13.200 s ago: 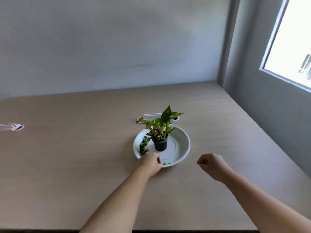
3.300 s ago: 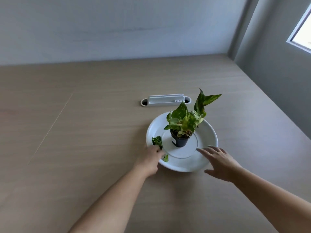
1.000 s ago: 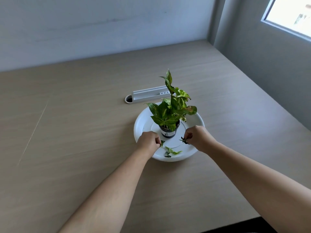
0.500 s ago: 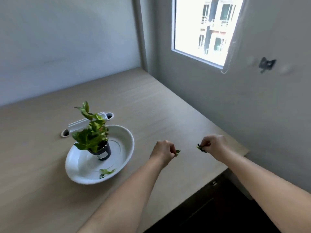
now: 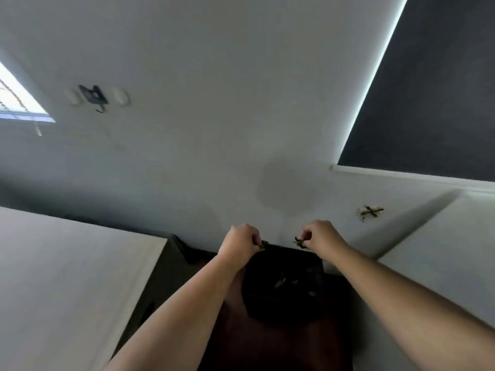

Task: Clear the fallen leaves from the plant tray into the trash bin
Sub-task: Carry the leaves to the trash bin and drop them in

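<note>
1. Nearest, two bare forearms reach forward over a dark floor, with the pale table (image 5: 67,277) edge at the left
2. Below and between the arms stands the black bin (image 5: 284,287), open at the top; a few pale scraps lie inside it, too blurred to name for certain
3. The left hand (image 5: 239,243) is closed in a pinch on a small leaf (image 5: 263,244), held just above the bin's far rim
4. The right hand (image 5: 320,236) is likewise pinched shut on another leaf scrap (image 5: 299,241), just over the same rim
5. Both scraps look light, limp and thin; I judge they will flutter instead of dropping straight, so they are best let go low and well over the mouth. A fingertip pinch at the stem or mid-blade suits them, and a damp piece may cling to skin and need a rub of the fingers
6. Farther off is the grey wall (image 5: 214,103), with a small dark fitting high at the left and a yellowish cross mark at the right
7. The tray and plant are out of view
</note>
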`<state>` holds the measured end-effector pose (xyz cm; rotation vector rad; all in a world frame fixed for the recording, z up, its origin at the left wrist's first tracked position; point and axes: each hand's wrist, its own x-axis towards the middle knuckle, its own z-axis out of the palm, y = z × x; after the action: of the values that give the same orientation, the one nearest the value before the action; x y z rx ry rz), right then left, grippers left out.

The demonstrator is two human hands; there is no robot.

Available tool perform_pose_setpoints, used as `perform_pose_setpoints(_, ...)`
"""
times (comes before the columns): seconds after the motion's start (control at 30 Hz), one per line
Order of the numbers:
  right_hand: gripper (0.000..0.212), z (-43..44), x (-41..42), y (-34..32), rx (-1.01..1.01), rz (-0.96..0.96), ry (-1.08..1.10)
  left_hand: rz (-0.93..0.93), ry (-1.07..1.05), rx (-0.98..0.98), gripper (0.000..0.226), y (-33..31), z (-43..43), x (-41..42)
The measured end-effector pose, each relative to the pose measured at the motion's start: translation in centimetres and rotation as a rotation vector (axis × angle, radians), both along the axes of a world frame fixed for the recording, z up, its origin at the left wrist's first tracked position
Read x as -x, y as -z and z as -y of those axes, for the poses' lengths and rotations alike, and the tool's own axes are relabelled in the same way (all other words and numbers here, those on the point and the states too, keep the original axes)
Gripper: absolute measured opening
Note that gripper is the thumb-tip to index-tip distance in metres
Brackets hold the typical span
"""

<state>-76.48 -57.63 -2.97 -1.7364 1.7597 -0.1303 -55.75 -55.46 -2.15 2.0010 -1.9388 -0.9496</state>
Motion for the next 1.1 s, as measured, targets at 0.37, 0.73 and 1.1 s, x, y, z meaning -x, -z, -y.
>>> perform_pose_setpoints(0.37, 0.012, 0.6, 2.3, 13.7, -0.125, 0.050, 0.165, 0.052, 0.117, -0.240, 0.011, 13.6, 4.8, 3.5)
perform_pose_setpoints(0.73, 0.015, 1.8, 2.0, 10.2, -0.058, 0.049, 0.187, 0.168, 0.132, -0.226, 0.029, 10.1, 5.5, 1.4)
perform_pose_setpoints(1.1, 0.013, 1.9, -14.7, -3.2, 0.129, 0.140, -0.321, 0.240, -0.276, 0.041, 0.021, -3.5, -5.2, -11.5)
